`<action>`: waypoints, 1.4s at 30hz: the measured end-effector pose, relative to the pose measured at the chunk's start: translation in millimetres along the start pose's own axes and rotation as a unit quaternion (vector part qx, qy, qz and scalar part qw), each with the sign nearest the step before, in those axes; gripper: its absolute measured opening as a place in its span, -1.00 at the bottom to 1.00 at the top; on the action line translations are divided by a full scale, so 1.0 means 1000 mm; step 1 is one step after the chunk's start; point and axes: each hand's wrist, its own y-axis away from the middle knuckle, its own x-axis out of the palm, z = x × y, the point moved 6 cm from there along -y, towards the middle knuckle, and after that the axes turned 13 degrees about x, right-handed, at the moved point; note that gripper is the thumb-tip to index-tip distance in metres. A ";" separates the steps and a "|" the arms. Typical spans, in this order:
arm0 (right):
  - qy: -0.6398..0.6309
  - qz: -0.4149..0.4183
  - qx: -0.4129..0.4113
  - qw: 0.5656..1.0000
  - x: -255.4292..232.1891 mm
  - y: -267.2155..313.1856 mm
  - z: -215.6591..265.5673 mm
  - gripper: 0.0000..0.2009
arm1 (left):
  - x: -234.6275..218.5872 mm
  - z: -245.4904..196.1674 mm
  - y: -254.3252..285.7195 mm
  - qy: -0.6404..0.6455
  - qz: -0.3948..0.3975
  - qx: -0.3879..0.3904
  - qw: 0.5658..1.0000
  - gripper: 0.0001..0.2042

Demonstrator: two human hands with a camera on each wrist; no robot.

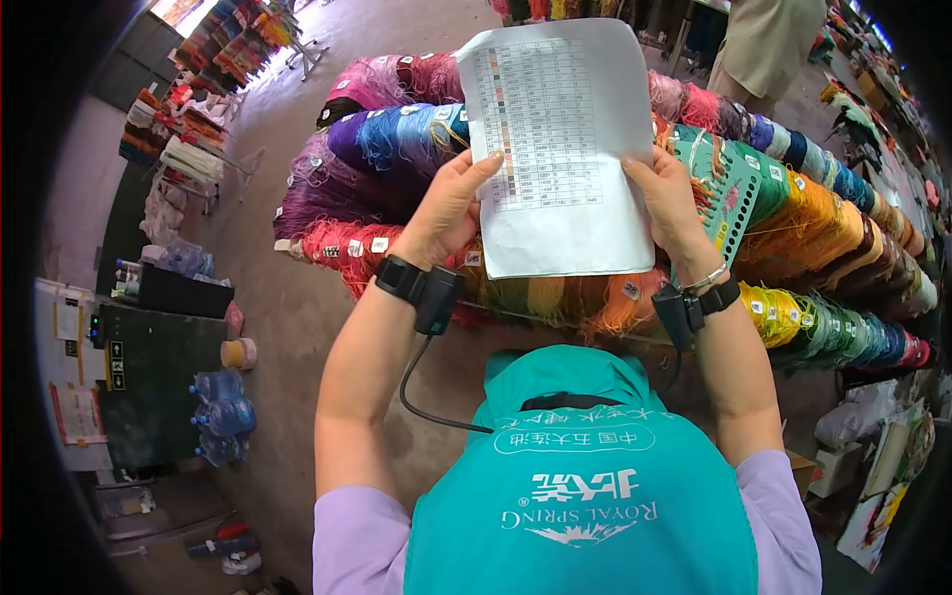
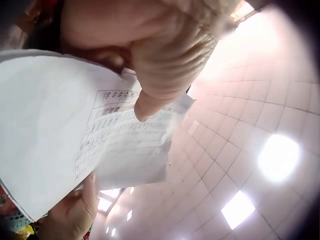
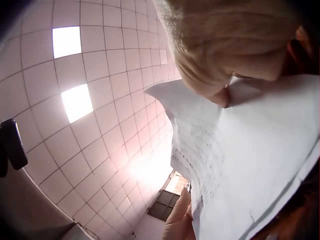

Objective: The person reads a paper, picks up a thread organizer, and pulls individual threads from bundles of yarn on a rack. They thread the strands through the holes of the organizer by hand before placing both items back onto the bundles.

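Note:
A white paper sheet (image 1: 565, 238) with a printed table of numbers and small colour swatches is held upright in front of the thread rack. My left hand (image 1: 451, 206) pinches its left edge, the thumb lying on the printed side. On the opposite edge, my right hand (image 1: 666, 203) pinches the paper with its thumb in front. The fingers behind the sheet are mostly hidden. In the left wrist view the left thumb (image 2: 150, 104) presses near the swatch column. The right wrist view shows the right hand (image 3: 235, 45) at the sheet's margin (image 3: 265, 130).
Rows of coloured thread hanks (image 1: 387, 149) with small white tags hang on a rack behind the paper. A green card with holes (image 1: 732, 198) lies on the threads at right. Water bottles (image 1: 223, 416) stand at left. Another person (image 1: 769, 50) stands beyond the rack.

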 end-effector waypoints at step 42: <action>0.196 -0.235 -0.225 0.925 -0.035 0.057 0.021 -0.65 | -0.005 0.032 0.004 0.031 0.030 -0.049 0.998 -0.62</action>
